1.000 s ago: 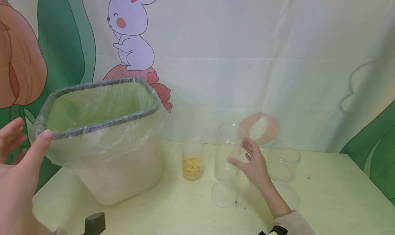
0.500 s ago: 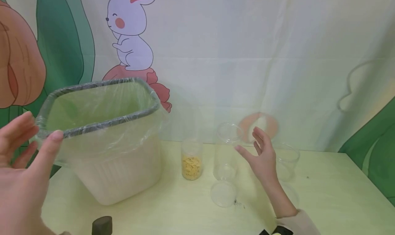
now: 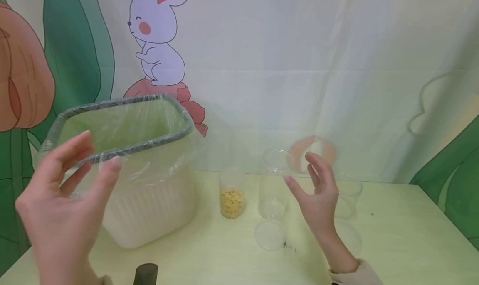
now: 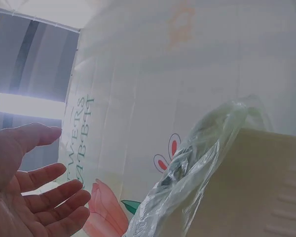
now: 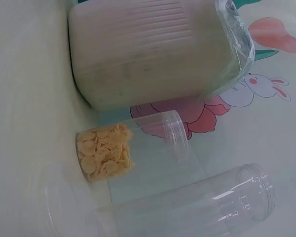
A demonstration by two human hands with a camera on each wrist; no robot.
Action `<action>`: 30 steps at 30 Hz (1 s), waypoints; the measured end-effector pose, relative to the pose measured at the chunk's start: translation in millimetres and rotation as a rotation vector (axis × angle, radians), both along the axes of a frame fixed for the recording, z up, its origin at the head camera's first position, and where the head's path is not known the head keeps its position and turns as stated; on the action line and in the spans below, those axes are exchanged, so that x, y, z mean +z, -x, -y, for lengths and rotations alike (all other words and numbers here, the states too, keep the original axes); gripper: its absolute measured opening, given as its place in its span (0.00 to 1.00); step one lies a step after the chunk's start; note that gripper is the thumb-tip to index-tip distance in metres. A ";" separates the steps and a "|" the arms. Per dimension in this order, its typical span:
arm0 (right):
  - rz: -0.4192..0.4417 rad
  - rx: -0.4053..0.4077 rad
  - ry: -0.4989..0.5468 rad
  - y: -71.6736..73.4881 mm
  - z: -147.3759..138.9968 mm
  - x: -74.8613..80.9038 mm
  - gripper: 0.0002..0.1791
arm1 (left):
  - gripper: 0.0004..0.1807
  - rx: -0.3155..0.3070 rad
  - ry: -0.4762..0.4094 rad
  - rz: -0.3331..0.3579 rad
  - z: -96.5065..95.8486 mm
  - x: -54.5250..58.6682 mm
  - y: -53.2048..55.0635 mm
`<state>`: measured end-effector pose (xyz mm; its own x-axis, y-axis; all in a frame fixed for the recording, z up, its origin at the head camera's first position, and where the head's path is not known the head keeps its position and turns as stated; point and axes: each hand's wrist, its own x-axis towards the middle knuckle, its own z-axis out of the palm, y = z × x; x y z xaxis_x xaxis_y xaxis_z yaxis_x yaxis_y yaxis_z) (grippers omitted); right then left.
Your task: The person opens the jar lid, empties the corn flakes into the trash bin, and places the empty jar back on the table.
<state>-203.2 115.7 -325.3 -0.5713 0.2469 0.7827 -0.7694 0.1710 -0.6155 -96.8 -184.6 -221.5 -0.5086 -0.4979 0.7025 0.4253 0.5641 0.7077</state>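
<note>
My left hand (image 3: 71,197) hovers before the near rim of a pale waste bin (image 3: 149,206) lined with a clear plastic bag (image 3: 161,164). In the left wrist view, the left hand (image 4: 39,192) has its fingers spread and holds nothing. My right hand (image 3: 318,202), thumb and fingers apart, is just right of a tall clear jar (image 3: 271,189) without touching it visibly. Left of that jar stands a smaller clear jar (image 3: 232,181) partly filled with yellow flakes (image 5: 106,153). A round clear lid (image 3: 270,234) lies in front of the tall jar.
Behind the right hand stands another clear container (image 3: 349,185), partly covered. A second clear disc (image 3: 348,235) lies by the right forearm. Dark specks (image 3: 288,246) dot the pale table (image 3: 404,243). A printed cloth (image 3: 239,69) hangs behind. A dark cylinder (image 3: 146,273) pokes in below.
My right hand has let go of the tall jar and drawn slightly right. The left hand has moved right, from the bin's left corner to in front of its rim.
</note>
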 end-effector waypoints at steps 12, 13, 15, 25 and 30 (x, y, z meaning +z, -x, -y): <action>-0.176 0.118 -0.072 -6.8 18.2 -8.0 0.32 | 0.30 -0.211 0.199 -0.075 12.2 -61.8 71.1; -0.181 0.123 -0.080 -7.2 19.9 -8.9 0.32 | 0.27 -0.198 0.228 -0.060 -9.5 -43.1 52.6; -0.189 0.136 -0.095 -7.5 22.8 -11.3 0.32 | 0.24 -0.198 0.267 -0.045 -37.6 -22.7 32.9; -0.016 0.149 -0.218 -9.9 36.2 -27.8 0.37 | 0.24 -0.315 0.350 0.061 -67.6 -38.3 53.5; 0.062 0.154 -0.289 -10.6 40.9 -35.7 0.37 | 0.24 -0.350 0.390 0.140 -76.3 -44.8 61.9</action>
<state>-192.6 74.8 -361.0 -0.6331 -0.0732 0.7706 -0.7626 0.2300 -0.6046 -158.7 -108.3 -266.2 -0.6992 0.0024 0.7150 0.5518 0.6377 0.5375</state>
